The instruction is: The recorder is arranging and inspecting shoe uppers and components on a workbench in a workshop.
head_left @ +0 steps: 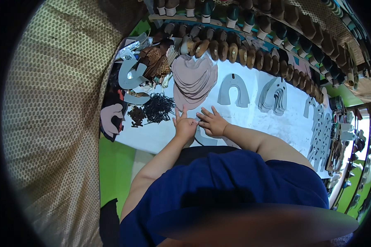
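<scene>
My left hand (184, 126) is over the near edge of the white table, its thumb and a finger pinched together while other fingers point away. Whatever it pinches is too small to make out. Close beside it, my right hand (213, 123) has its fingers spread, the nearest fingertips almost meeting the left hand. Partly hidden below both hands is a grey curved piece (203, 138). Just beyond them lies a fanned stack of pinkish shoe-upper pieces (193, 80). A pile of thin black strips (158, 108) is left of my left hand, with small dark brown bits (136, 116) next to it.
Grey U-shaped pieces (233, 91) and a grey stack (273, 96) lie on the white table (251, 123) to the right. Leopard-print pieces (157, 61) sit at the far left. Shoe lasts (243, 55) line the back. A patterned curtain (62, 123) hangs left.
</scene>
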Tool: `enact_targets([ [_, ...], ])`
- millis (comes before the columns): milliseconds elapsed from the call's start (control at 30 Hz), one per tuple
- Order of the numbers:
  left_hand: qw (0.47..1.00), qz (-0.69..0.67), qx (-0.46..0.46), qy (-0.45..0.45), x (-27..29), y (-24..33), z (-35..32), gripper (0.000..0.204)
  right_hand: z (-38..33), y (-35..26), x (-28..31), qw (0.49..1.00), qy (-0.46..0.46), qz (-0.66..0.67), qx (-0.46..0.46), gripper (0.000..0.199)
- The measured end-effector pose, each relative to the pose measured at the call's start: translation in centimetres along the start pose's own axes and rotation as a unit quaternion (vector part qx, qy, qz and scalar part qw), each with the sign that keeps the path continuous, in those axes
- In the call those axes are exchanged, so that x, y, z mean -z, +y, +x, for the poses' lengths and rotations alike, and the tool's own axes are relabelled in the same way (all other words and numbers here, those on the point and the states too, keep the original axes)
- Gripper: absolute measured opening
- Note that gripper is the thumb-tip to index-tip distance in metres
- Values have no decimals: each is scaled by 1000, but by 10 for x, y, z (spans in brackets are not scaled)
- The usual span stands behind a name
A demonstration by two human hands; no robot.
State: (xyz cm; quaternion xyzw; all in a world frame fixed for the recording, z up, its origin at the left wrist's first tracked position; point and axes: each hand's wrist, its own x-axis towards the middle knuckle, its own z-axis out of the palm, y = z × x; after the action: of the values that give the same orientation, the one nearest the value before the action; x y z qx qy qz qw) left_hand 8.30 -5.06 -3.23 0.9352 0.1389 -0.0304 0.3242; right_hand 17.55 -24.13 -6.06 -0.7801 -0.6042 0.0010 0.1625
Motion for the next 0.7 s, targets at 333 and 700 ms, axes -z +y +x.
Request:
enact_targets([
  [333, 997, 11, -71, -4, -1, -26, -10, 36, -12, 13, -2, 993, 31, 109, -19, 40],
  [700, 928, 231, -277, 92, -17, 0, -6, 37, -11, 17, 1, 987, 109, 120, -2, 47],
])
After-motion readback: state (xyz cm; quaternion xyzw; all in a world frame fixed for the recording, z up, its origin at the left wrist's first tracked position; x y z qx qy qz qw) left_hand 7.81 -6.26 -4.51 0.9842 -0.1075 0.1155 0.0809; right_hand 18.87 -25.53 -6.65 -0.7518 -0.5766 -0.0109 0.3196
